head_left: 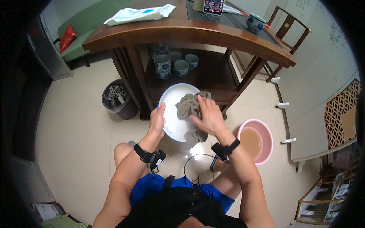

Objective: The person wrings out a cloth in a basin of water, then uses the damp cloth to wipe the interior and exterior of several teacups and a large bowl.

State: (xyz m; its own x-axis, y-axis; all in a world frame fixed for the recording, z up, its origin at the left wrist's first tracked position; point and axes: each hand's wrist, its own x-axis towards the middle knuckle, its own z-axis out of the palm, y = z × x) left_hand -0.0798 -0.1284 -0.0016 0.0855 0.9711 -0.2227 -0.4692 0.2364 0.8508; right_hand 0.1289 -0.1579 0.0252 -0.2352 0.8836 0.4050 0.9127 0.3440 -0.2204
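A white plate with a thin blue rim [173, 121] is tilted up in front of me, below the table's lower shelf. My left hand [156, 122] grips its left edge, the thumb lying along the rim. Across the plate's right side a crumpled grey-brown cloth [187, 106] is spread, part of it hanging past the lower right rim. My right hand [210, 117] presses on the cloth from the right, fingers stretched out over it and thumb apart. The cloth hides much of the plate's right half.
A dark wooden table [190, 28] stands ahead, with several blue-and-white cups [181, 67] on its lower shelf. On the right floor is a pink basin [269, 138] of cloudy water. A lined trash bin [127, 110] stands left. A cable [186, 166] hangs near my knees.
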